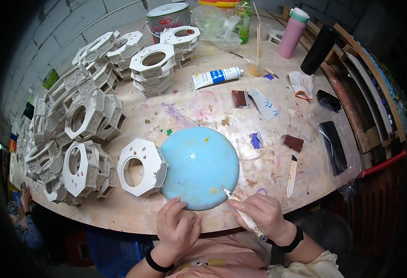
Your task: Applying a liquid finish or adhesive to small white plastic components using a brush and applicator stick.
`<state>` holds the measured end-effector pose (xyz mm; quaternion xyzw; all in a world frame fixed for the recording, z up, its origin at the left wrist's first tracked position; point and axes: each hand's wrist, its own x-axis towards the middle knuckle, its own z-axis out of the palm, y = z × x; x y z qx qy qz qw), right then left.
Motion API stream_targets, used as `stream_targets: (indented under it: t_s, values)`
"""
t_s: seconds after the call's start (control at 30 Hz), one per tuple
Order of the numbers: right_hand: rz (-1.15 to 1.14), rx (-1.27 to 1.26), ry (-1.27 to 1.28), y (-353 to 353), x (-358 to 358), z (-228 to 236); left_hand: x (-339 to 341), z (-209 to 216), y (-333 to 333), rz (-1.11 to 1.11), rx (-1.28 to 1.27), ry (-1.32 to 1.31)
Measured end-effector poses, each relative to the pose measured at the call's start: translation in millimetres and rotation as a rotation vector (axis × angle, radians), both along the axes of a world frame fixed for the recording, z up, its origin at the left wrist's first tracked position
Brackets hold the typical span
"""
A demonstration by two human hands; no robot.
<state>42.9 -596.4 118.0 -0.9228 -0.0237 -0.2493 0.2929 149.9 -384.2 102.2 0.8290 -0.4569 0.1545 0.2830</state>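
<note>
A round light-blue pad (199, 162) lies on the table in front of me. In my right hand (263, 213) is a craft knife (247, 218) with a pale wrapped handle; its pointed metal tip is over the pad's lower right edge. My left hand (178, 224) is at the pad's near rim, fingers curled in; whether anything small is between them is hidden. Touching the pad's left side is a white eight-sided frame piece (159, 160) with a round opening and small brown spots on its top face.
Stacked white frame pieces (92, 116) crowd the left. Farther back are a paint bucket (168, 21), a white-blue tube (217, 77), a pink bottle (294, 34) and a black bottle (319, 48). Sandpaper scraps (292, 143), a wooden-handled blade (292, 176) and a bagged phone (333, 148) lie right.
</note>
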Motion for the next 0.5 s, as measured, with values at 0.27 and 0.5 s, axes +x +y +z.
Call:
stream_targets:
  t_s: [0.27, 0.5]
  values:
    - [0.006, 0.045, 0.005, -1, -10, 3, 0, 0, 1, -0.017, 0.002, 0.029]
    - [-0.111, 1.250, 0.345, 1, -15, 18, -1, -1, 2, -0.022, 0.001, 0.029]
